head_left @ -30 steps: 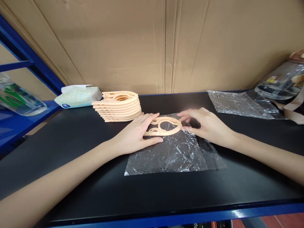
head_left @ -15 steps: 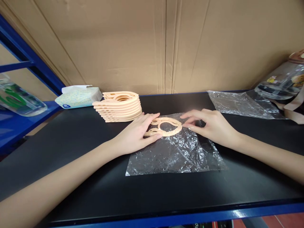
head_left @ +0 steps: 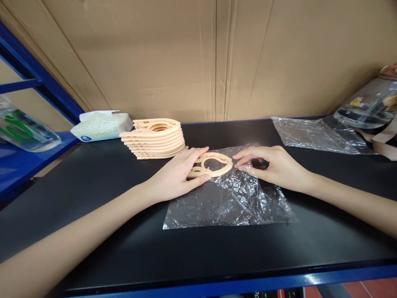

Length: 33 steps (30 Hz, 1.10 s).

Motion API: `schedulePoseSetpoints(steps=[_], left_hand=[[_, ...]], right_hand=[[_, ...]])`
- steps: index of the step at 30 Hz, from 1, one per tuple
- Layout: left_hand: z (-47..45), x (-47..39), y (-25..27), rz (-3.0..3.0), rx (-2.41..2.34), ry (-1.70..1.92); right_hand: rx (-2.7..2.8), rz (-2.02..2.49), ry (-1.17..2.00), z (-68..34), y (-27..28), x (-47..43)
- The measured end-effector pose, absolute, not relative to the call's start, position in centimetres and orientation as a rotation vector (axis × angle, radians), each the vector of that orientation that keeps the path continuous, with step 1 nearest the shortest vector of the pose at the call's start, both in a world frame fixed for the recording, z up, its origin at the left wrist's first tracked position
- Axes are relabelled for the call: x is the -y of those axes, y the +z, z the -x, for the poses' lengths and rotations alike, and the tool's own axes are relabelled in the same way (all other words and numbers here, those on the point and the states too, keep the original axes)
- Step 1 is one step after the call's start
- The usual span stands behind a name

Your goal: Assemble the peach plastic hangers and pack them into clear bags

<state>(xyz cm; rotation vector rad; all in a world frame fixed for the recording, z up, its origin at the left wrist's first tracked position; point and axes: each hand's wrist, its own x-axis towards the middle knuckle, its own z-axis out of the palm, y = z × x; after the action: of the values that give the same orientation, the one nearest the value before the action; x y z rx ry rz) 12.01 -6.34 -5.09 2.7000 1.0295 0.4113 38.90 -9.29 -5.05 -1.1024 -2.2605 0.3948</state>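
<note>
A peach plastic folding hanger, folded into a loop shape, lies flat at the clear plastic bag on the black tabletop. My left hand grips its left part, fingers on the far side and thumb on the near side. At the hanger's rounded right end, my right hand has its fingertips drawn together on the bag's film; the exact contact is hard to see. Just beyond my left hand stands a neat stack of similar folded hangers.
A tissue pack sits at the back left, beside a blue shelf frame and a clear bottle. Another clear plastic bag lies back right, near a large clear jug with a strap. Cardboard walls the rear.
The hanger's rounded end has slid slightly left, deeper toward my left hand. My right hand's fingertips have moved left with it. My left hand has hardly moved.
</note>
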Motion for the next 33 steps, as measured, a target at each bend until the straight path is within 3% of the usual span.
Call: schedulePoseSetpoints(steps=[17,27,33], left_hand=[[-12.09,6.44,-4.98,-2.704,-0.986,0.438],[-11.72,6.72,-4.26,-2.642,-0.954,0.697],[-11.27,6.02,-4.57,-2.636,-0.961,0.509]], right_hand=[[2.249,1.134,0.482,-38.98,-4.98,9.08],[2.236,1.139,0.495,-39.43,-5.24,8.82],[2.237,1.133,0.498,-39.40,-5.12,8.99]])
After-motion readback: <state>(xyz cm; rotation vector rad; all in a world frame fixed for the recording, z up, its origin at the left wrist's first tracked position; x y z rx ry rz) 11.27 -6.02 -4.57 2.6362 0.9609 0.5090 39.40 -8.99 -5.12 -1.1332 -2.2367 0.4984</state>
